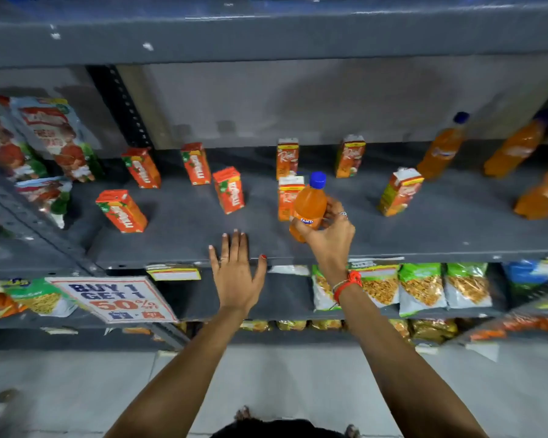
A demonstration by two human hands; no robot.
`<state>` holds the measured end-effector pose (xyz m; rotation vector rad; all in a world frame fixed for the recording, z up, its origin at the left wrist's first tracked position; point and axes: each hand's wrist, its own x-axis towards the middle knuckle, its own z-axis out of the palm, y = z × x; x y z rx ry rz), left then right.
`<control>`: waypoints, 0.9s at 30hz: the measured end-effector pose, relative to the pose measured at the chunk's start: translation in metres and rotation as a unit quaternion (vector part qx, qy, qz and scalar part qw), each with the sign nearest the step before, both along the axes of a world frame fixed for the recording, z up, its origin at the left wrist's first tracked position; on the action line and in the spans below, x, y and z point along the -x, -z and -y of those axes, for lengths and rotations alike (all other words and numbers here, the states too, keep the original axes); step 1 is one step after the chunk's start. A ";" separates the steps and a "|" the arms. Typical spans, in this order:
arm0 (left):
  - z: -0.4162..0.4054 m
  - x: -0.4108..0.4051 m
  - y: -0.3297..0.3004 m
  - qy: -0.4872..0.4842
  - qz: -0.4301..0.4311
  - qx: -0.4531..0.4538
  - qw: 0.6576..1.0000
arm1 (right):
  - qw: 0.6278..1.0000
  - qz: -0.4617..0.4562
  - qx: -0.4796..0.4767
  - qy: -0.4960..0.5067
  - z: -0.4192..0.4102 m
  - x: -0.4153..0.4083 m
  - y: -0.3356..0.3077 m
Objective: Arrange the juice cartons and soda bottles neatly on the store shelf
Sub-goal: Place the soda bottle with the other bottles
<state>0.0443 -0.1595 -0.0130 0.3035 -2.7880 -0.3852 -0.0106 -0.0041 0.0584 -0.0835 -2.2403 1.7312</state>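
Observation:
My right hand grips an orange Fanta bottle with a blue cap, held upright at the front middle of the grey shelf. My left hand lies flat and open on the shelf's front edge, holding nothing. Several red-orange juice cartons stand scattered on the left half, such as one near the front and one mid-shelf. Several "Real" cartons stand in the middle; one leans at the right. Other orange soda bottles stand at the far right.
Red and green pouches fill the neighbouring bay at left. Below, snack bags line the lower shelf, and a "Buy 1 Get 1" sign hangs on the left. An upper shelf board overhangs the working shelf.

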 end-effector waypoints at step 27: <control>-0.180 0.053 0.005 0.105 -0.001 0.069 0.992 | 0.984 0.052 -0.047 0.161 -0.266 0.096 0.003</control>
